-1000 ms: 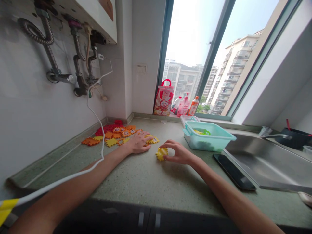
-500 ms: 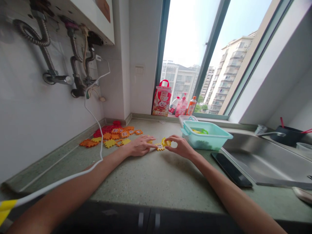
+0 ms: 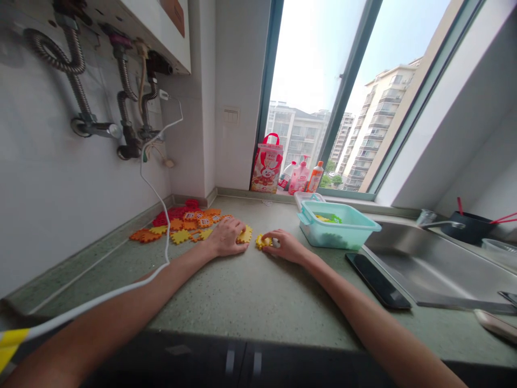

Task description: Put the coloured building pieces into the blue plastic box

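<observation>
On the green speckled stone counter, just left of the pale teal plastic tub, I have both hands down among flat toothed plastic tiles. My left hand lies palm-down with fingers spread, pressing a flat yellow gear-edged tile against the counter rather than gripping it. My right hand is curled, thumb and fingertips pinching a second small yellow toothed tile, which rests on the counter between the two hands.

I judge these pieces to be very light, thin and stiff (hard moulded plastic by the look, though I cannot be sure from this distance). They should slide easily on the smooth stone, so a flat one is best tipped up by an edge and pinched across its teeth, where the notches give purchase.

Far left, near the wall, sits the loose heap of red, orange and yellow tiles. A black phone lies near right of the tub, beside the steel sink.
</observation>
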The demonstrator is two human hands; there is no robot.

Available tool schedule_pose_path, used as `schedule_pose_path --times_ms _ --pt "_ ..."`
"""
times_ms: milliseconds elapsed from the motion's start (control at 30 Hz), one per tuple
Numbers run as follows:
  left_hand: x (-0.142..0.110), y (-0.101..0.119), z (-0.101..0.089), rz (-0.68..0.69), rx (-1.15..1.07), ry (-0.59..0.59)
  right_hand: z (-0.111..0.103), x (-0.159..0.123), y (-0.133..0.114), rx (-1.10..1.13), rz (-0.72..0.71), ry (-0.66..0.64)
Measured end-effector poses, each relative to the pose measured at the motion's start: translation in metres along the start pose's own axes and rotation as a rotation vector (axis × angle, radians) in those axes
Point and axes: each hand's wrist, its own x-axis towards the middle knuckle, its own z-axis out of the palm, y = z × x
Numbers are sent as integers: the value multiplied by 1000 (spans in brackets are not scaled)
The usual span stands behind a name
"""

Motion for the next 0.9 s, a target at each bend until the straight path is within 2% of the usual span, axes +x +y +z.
schedule_pose_path --times_ms 133,267,333,400,467,533,667,800,900 --pt "0 5 -2 94 -39 -24 -14 -7 4 -77 10 52" --pt "-1 10 -3 229 -134 -96 -25 -12 8 -70 24 252" --pt "-2 12 -2 216 -139 -90 -25 -11 5 -43 17 357" --pt "-2 11 1 143 -127 -64 -19 -9 -2 -21 3 401" --pt "-2 9 6 51 -109 -51 -10 -6 -9 -13 -5 358" --pt "-2 7 10 -23 -86 -62 0 -4 -15 -27 -1 240" --pt "-4 6 14 -78 -60 -90 8 -2 -19 -47 25 42" --pt "-4 7 12 -92 -54 -126 0 -3 -23 -65 29 -4" --pt "-4 7 10 -103 -55 -151 -18 -4 -25 -176 -33 11"
